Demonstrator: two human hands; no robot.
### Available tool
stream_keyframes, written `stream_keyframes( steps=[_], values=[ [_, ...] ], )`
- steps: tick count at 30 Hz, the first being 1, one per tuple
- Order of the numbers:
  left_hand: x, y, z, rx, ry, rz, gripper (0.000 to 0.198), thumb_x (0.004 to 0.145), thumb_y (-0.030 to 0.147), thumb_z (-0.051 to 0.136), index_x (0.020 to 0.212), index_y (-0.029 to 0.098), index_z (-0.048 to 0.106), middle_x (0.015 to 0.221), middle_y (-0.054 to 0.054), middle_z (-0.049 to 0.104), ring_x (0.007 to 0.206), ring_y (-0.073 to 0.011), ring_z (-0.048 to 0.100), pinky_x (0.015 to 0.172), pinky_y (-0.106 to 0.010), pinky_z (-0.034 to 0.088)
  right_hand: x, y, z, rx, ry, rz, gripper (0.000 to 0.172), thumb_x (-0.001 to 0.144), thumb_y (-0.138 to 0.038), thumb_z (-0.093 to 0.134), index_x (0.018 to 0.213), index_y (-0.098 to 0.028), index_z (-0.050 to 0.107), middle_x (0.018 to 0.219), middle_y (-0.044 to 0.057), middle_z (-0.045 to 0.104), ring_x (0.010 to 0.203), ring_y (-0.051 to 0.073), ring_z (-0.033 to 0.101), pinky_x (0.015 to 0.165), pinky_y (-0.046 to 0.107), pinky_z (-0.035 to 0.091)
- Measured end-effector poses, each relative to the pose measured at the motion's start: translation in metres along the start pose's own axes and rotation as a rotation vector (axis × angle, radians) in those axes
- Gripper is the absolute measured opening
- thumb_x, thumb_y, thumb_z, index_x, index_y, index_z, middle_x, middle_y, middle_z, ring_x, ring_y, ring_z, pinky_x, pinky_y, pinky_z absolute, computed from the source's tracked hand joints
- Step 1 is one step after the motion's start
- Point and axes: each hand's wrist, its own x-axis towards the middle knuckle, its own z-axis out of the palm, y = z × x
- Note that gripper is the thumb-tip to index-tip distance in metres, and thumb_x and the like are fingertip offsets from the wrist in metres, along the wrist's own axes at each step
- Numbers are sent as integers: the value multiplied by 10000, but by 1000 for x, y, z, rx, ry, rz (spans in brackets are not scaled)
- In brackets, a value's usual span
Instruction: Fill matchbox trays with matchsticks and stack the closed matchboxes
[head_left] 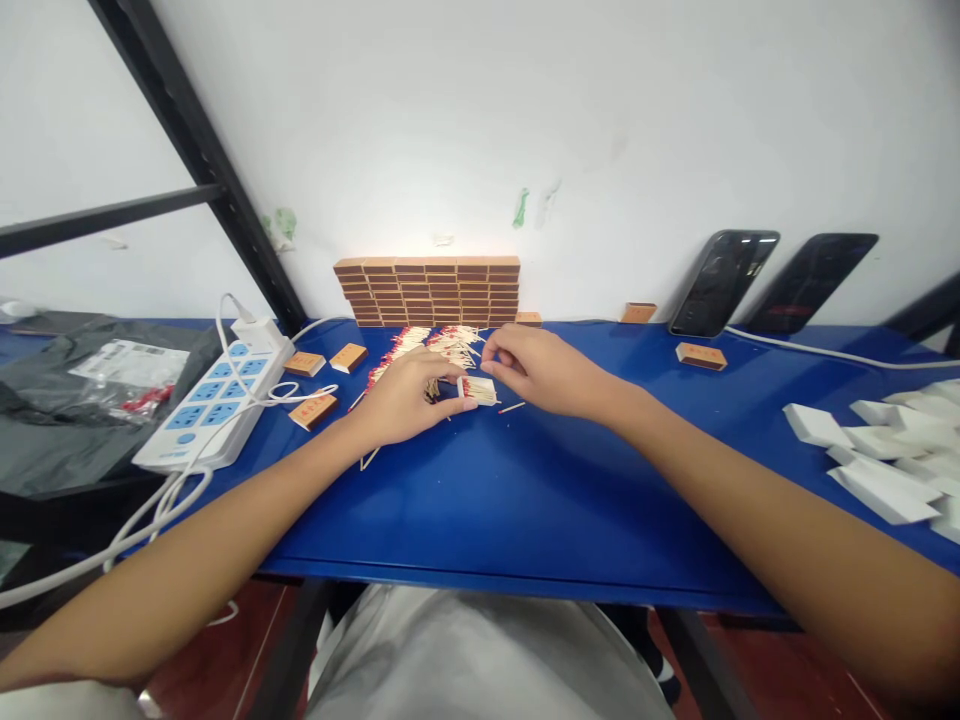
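My left hand (409,392) is closed around a small white matchbox tray (478,390) filled with red-tipped matches, on the blue table (525,500). My right hand (536,368) reaches in from the right, with its fingers pinched just above the tray and the loose match pile (435,345). One single match (512,407) lies beside the tray. A stack of orange matchboxes (431,290) stands against the wall behind the pile.
A white power strip (217,395) with cables lies at left, with loose orange matchboxes (315,408) near it. A grey plastic bag (82,390) is far left. Two phones (724,280) lean on the wall. White inner trays (889,455) lie at right.
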Motion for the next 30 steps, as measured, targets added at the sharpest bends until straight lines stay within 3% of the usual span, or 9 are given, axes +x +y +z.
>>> stream_keyframes(
  steps=[8,15,20,24,27,30],
  values=[
    [-1,0,0,14,21,7,302,868,478,801,1009,211,783,1021,-62,787,934,-238,710,852,-369,536,1,5,4,6,-106,77,200,1028,-268,521,957,-169,680,812,45,668,708,158,538,636,282,299],
    [-2,0,0,9,41,8,301,864,454,814,1046,217,779,1037,-53,791,940,-235,712,862,-370,543,2,4,4,66,-158,95,362,1063,-301,429,779,-177,618,749,36,658,659,148,525,633,296,295],
    [-2,0,-1,47,65,-29,311,879,430,804,1102,215,775,1069,-50,793,985,-245,701,884,-377,534,1,18,0,135,-165,80,305,1033,-359,473,901,-176,679,854,53,709,728,166,580,670,291,363],
    [-1,-2,-1,137,163,-117,350,868,444,811,1117,200,784,1046,-67,792,1009,-269,686,912,-401,528,-3,30,-14,112,-368,122,283,858,-458,746,982,-203,746,967,67,744,813,195,632,685,287,421],
    [-1,-4,-1,183,237,-165,382,863,477,806,1127,201,791,1026,-80,788,991,-277,682,869,-397,531,-6,31,-20,74,-496,106,178,833,-378,778,896,-212,782,930,61,753,800,193,638,689,289,431],
    [0,-4,-2,197,293,-203,359,882,496,781,1106,217,795,1008,-64,790,959,-268,682,854,-391,526,-5,20,-10,133,-495,119,129,896,-302,701,849,-198,762,865,46,758,730,167,640,661,276,429]
  ],
)
